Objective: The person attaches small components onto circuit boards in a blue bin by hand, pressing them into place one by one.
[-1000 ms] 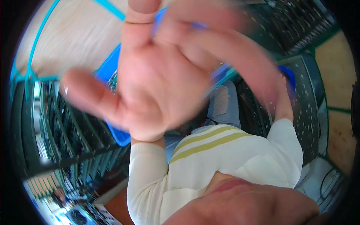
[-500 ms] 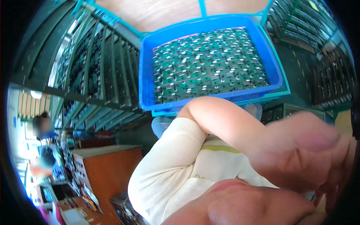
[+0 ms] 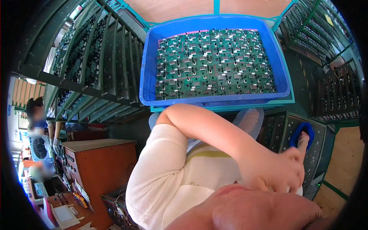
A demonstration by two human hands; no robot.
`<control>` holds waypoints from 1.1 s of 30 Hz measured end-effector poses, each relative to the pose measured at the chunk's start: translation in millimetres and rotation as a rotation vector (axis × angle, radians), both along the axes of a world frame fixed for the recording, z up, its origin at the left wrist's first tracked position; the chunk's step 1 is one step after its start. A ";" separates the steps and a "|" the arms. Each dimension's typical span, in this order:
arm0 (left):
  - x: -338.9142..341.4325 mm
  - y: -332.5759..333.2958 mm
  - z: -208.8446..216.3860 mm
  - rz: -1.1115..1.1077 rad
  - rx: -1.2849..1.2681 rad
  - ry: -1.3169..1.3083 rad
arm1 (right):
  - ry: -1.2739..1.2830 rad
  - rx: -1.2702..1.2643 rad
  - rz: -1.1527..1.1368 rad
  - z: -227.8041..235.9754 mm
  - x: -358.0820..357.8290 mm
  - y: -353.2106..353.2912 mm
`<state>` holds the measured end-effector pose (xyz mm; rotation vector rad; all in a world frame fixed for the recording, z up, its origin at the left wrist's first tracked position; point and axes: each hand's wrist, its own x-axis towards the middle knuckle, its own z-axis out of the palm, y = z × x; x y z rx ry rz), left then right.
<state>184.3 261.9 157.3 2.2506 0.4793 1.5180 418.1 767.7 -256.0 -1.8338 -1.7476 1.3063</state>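
Nearest to me, at 5 o'clock, one hand [image 3: 274,168] is raised close to the lens with its fingers curled in; I cannot tell whether that grip holds anything, nor for sure which hand it is. Its bare forearm runs up toward 11 o'clock to a bent elbow above the white shirt [image 3: 161,184]. The other hand is out of view.

Beyond the elbow, at 12 o'clock, the blue crate [image 3: 151,82] sits on a teal-edged frame, packed wall to wall with green circuit boards [image 3: 214,63]; its near rim lies just past the arm, with little free room between.

Dark racks [image 3: 88,65] close in at 10 o'clock and 2 o'clock. At 8 o'clock stands an orange desk [image 3: 99,168], well apart.

Compared with half a second ago, the crate sits a little lower in view and the hand has drawn back, smaller and sharper.
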 end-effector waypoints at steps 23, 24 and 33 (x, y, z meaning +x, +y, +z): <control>-41.2 5.9 -25.5 -0.230 -0.264 -0.253 | 1.870 -0.400 -0.512 112.3 -10.0 -69.7; -58.9 6.7 -35.6 -0.069 -0.269 -0.176 | 1.834 -0.461 -0.489 114.9 -10.4 -67.8; -216.2 -31.0 -89.7 0.772 -0.807 -1.147 | 1.206 -0.261 0.280 285.8 -177.8 -119.5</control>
